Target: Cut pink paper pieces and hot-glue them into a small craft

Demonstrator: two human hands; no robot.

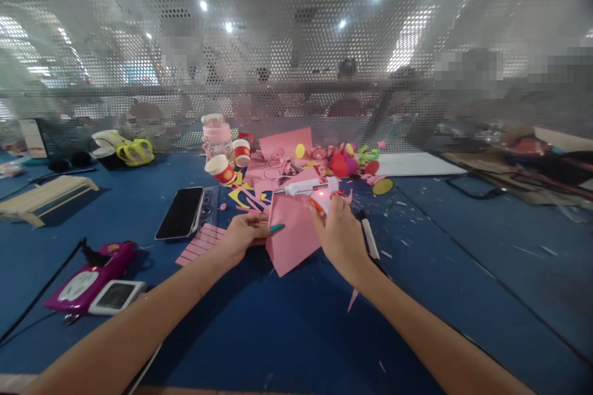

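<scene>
In my right hand (341,231) is a white hot glue gun (303,187) with an orange trigger and a lit red light. Its nozzle points left, over the upper left edge of a pink paper sheet (294,237). My left hand (245,234) pinches that sheet by its left edge, the thumb with a long teal nail lying on top. Beside my left wrist lies a pink paper with dark lines (201,244). Behind the sheet are pink and yellow paper scraps (252,197).
A phone (181,213) and a purple power bank (92,278) with a plugged-in cable lie left. Paper cups (220,169) and a pink bottle (217,136) stand behind. A white marker (370,238) lies near my right wrist. A perforated metal screen (296,62) borders the blue table.
</scene>
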